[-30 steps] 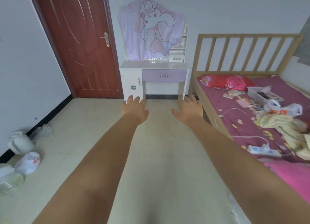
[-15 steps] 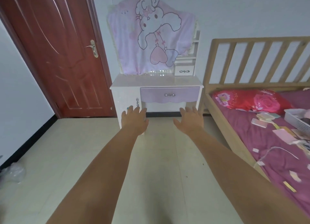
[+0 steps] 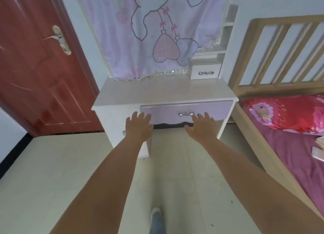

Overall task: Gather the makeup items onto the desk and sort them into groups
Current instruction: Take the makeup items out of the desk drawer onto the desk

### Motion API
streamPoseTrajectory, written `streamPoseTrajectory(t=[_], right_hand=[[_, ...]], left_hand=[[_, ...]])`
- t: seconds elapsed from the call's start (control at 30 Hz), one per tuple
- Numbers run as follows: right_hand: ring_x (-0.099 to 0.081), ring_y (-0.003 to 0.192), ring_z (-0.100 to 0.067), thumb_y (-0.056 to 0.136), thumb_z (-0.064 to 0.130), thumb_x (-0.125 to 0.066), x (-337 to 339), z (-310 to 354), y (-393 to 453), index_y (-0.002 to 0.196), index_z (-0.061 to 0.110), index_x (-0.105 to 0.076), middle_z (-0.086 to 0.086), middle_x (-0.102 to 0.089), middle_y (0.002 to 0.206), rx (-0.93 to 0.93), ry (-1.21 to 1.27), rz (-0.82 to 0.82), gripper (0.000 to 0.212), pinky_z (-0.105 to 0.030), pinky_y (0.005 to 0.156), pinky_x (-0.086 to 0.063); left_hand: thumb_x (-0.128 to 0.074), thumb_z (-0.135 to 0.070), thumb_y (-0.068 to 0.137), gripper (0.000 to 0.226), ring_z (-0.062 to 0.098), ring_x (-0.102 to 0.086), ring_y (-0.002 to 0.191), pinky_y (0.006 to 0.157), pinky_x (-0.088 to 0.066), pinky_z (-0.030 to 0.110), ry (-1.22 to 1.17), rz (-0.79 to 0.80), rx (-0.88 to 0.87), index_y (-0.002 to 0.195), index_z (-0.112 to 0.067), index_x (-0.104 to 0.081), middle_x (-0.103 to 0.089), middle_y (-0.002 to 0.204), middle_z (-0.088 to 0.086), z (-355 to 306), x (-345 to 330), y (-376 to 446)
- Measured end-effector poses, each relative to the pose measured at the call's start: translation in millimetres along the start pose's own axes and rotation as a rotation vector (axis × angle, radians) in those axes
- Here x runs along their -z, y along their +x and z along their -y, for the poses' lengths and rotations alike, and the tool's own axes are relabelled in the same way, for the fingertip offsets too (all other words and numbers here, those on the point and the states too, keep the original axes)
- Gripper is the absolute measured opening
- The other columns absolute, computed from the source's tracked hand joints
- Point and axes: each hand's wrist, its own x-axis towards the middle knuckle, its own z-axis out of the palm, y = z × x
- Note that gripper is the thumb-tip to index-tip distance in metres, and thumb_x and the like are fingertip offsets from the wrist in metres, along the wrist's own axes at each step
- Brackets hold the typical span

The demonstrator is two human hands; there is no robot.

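Both hands, left (image 3: pixel 139 126) and right (image 3: pixel 202 127), are spread flat and empty, reaching toward 12 o'clock at the desk (image 3: pixel 157 91). No makeup shows; packets (image 3: pixel 318 152) lie on the bed at 3 o'clock, nearer the right hand.

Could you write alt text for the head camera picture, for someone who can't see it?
Two bare arms reach forward, left hand and right hand open and empty, toward a white desk with a lilac drawer. A rabbit-print cloth hangs above the desk; a red door stands to its left and a bed to its right.
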Motion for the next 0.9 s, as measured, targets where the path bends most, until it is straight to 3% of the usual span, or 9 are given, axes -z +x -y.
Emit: streamPoseTrajectory(t=[0.3,0.43,0.6,0.67,0.7,0.77,0.9], right_hand=[[-0.015,0.14,-0.025,0.094,0.041,-0.033,-97.3,-8.1,185.1,0.14,0.014,-0.027,-0.005,-0.031,0.147,-0.13,0.056,0.227,0.054,-0.038,0.112,-0.017],[-0.024,0.137,-0.021,0.096,0.033,-0.033,-154.6,-20.6,245.4,0.136,0.009,-0.033,-0.006,-0.039,0.142,-0.1,0.076,0.229,0.047,-0.034,0.11,-0.021],[-0.024,0.137,-0.02,0.096,0.026,-0.035,-223.4,-27.6,290.6,0.137,0.006,-0.029,-0.011,-0.032,0.146,-0.064,0.005,0.35,0.047,-0.036,0.113,-0.017],[-0.05,0.119,-0.018,0.084,0.03,-0.058,-236.6,-28.0,293.4,0.119,0.009,-0.054,-0.011,-0.057,0.123,-0.078,-0.079,0.242,0.042,-0.034,0.105,-0.034],[-0.062,0.097,-0.016,0.069,0.033,-0.073,-239.2,-27.4,295.3,0.098,0.013,-0.067,-0.006,-0.068,0.1,-0.07,-0.125,0.167,0.035,-0.032,0.093,-0.046],[-0.065,0.065,-0.013,0.046,0.031,-0.086,-241.8,-27.8,298.9,0.064,0.018,-0.068,0.003,-0.067,0.067,-0.062,-0.161,0.094,0.029,-0.028,0.07,-0.053],[-0.061,0.054,-0.013,0.041,0.029,-0.088,-236.5,-32.2,298.3,0.055,0.019,-0.064,0.005,-0.061,0.055,-0.04,-0.191,0.027,0.029,-0.021,0.057,-0.048]], left_hand=[[-0.03,-0.038,0.096,0.048,0.024,-0.012,0.141,0.111,-0.017,0.04,-0.087,0.187,-0.102,0.141,-0.021,-0.023,-0.023,0.151,0.002,-2.1,-89.4,227.2],[-0.029,-0.04,0.096,0.05,0.021,-0.009,0.142,0.113,-0.013,0.039,-0.108,0.185,-0.119,0.143,-0.023,-0.022,-0.017,0.154,0.0,-11.0,-135.8,294.9],[-0.039,-0.034,0.094,0.05,0.024,-0.015,0.142,0.112,-0.015,0.043,-0.118,0.215,-0.08,0.141,-0.021,-0.028,-0.02,0.153,0.005,-6.4,-193.4,336.2],[-0.06,-0.023,0.085,0.049,0.039,-0.038,0.13,0.103,-0.03,0.055,-0.148,0.087,-0.13,0.13,-0.009,-0.048,-0.04,0.141,0.019,-7.2,-204.3,337.2],[-0.069,-0.018,0.078,0.048,0.045,-0.047,0.12,0.095,-0.036,0.061,-0.143,0.003,-0.152,0.122,-0.004,-0.056,-0.05,0.132,0.023,-7.5,-209.6,336.8],[-0.072,-0.016,0.072,0.046,0.049,-0.053,0.11,0.085,-0.039,0.067,-0.123,-0.101,-0.184,0.115,-0.001,-0.061,-0.056,0.122,0.027,-7.0,-215.9,335.8],[-0.056,-0.018,0.075,0.036,0.044,-0.062,0.097,0.082,-0.046,0.059,-0.048,-0.158,-0.321,0.105,-0.002,-0.066,-0.063,0.11,0.026,5.4,-221.4,322.9]])
